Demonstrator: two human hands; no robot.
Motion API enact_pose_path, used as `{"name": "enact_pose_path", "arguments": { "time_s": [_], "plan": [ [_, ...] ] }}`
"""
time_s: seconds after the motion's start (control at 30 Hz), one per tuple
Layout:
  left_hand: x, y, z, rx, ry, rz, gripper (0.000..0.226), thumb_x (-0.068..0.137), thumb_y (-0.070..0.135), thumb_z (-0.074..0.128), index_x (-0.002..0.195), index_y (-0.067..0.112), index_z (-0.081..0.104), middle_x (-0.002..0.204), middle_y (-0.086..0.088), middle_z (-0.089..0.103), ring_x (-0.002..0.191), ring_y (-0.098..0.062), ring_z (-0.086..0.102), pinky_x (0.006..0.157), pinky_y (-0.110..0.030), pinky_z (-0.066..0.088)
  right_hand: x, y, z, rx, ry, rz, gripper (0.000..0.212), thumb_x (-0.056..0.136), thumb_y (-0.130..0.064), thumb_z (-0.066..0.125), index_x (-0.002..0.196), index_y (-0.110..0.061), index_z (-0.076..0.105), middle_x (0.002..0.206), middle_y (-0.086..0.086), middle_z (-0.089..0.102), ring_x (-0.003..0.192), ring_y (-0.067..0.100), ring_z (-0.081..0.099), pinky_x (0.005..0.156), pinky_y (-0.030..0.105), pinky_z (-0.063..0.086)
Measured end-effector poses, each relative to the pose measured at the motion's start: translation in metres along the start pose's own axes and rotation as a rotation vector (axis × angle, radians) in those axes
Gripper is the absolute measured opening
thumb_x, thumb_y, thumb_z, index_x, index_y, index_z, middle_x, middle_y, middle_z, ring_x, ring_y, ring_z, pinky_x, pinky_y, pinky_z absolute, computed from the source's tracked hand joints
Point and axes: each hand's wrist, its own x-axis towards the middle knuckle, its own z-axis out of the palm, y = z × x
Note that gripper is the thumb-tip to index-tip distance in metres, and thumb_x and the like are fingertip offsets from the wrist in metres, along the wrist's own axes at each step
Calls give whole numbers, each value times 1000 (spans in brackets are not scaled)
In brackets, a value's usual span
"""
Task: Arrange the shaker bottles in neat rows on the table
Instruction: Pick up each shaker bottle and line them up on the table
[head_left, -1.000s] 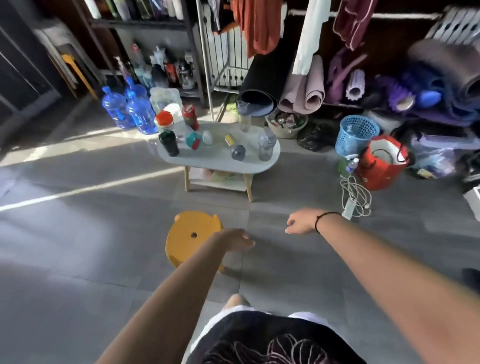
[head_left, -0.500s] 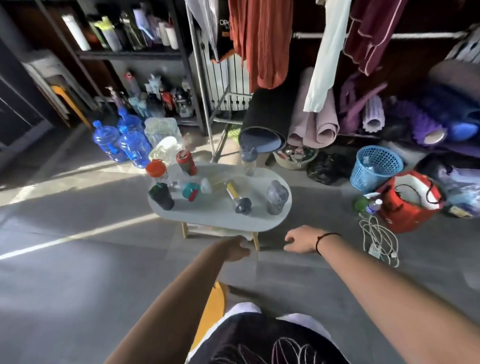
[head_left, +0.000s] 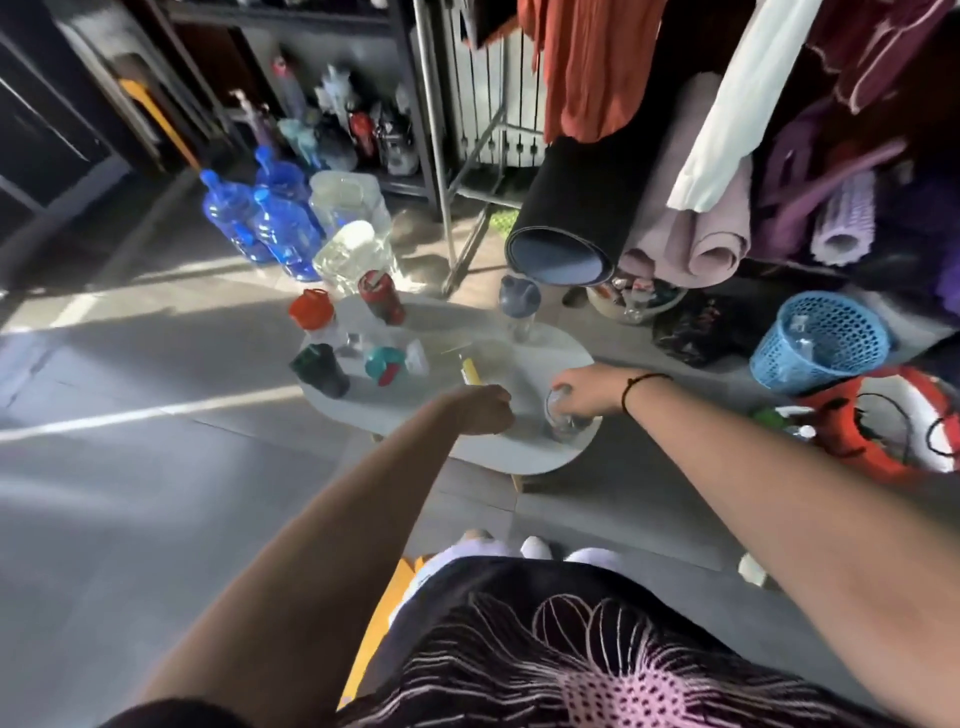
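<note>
Right hand (head_left: 589, 392) on clear shaker bottle (head_left: 563, 423) at near right edge of white oval worktop (head_left: 524, 452); fingers wrapped over its top. Left hand (head_left: 480, 410) curled over lying yellow bottle (head_left: 470, 373); grip cannot be told. Dark bottle (head_left: 321, 370), orange-lidded bottle (head_left: 313, 314), red bottle (head_left: 382, 297) upright at left; grey-lidded bottle (head_left: 519, 309) upright at far edge.

Behind the low furniture, three translucent blue plastic water jugs (head_left: 260, 223) stand bunched on the grey tiled floor (head_left: 130, 519), with a clear plastic jug (head_left: 348, 200) just beside them. A dark metal shelf unit (head_left: 311, 104) holds blurred clutter. A rust-orange garment (head_left: 587, 62) and a white cloth (head_left: 727, 104) hang above a rolled black mat (head_left: 566, 228) and a rolled pink mat (head_left: 696, 244). Further right sit a blue plastic mesh basket (head_left: 821, 343) and a red bag (head_left: 883, 421).
</note>
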Motion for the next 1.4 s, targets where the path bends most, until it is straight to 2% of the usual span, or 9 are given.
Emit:
{"name": "enact_pose_path", "arguments": {
  "time_s": [0.1, 0.23, 0.83, 0.93, 1.0, 1.07, 1.13, 1.23, 1.4],
  "plan": [
    [11, -2, -9, -67, 2, 8, 56, 93, 37, 54, 144, 18, 43, 144, -10, 48, 113, -20, 52, 92, -23, 37, 12, 3, -10, 2, 13, -23, 46, 96, -39, 47, 137, -17, 50, 139, 11, 52, 123, 29, 50, 97, 33, 41],
    [16, -5, -22, -23, -5, -35, 58, 93, 39, 54, 146, 19, 40, 148, -11, 44, 128, -28, 48, 109, -31, 36, 26, 3, -18, 86, 11, -64, 45, 96, -37, 48, 137, -20, 49, 141, 10, 51, 124, 29, 50, 100, 34, 40],
    [98, -27, -83, 314, -40, 192, 56, 94, 42, 51, 147, 31, 37, 146, -6, 47, 129, -27, 49, 106, -34, 39, 96, -24, -41, 323, 11, 66, 43, 97, -35, 45, 131, -12, 57, 133, 13, 58, 122, 30, 52, 106, 41, 40],
    [119, -69, -111, 315, -76, 201, 55, 96, 40, 49, 148, 26, 36, 146, -2, 48, 126, -25, 51, 103, -24, 41, 129, -42, -44, 393, 34, 140, 39, 95, -34, 46, 124, -13, 61, 127, 12, 61, 115, 29, 55, 98, 38, 44],
    [128, -97, -126, 259, -134, 174, 51, 99, 31, 47, 148, 19, 36, 136, -2, 51, 118, -26, 55, 87, -12, 44, 148, -56, -46, 444, 31, 196, 33, 92, -33, 47, 110, -11, 64, 117, 14, 63, 103, 29, 58, 82, 35, 41],
    [142, -126, -135, 216, -138, 138, 53, 96, 31, 52, 147, 23, 38, 137, -17, 54, 118, -37, 58, 91, -29, 49, 170, -67, -48, 473, 25, 244, 29, 89, -35, 47, 97, -12, 62, 112, 16, 64, 95, 29, 58, 76, 34, 39],
    [161, -150, -136, 178, -138, 118, 54, 92, 37, 55, 144, 30, 40, 134, -20, 57, 118, -39, 58, 99, -41, 47, 189, -77, -50, 503, 11, 271, 29, 89, -37, 46, 101, -16, 62, 109, 11, 63, 99, 29, 57, 81, 35, 44],
    [186, -166, -127, 147, -137, 118, 53, 92, 37, 53, 143, 33, 41, 130, -13, 62, 115, -32, 60, 99, -33, 47, 215, -89, -46, 504, 5, 261, 23, 92, -37, 44, 89, -18, 58, 92, 7, 57, 86, 28, 51, 65, 30, 38],
    [228, -159, -97, 1, -129, 112, 50, 94, 32, 53, 142, 32, 42, 126, -12, 62, 112, -33, 61, 92, -28, 49, 258, -77, -29, 487, 42, 237, 27, 92, -47, 47, 72, -28, 47, 85, 1, 53, 79, 23, 50, 56, 26, 33]
  ]
}}
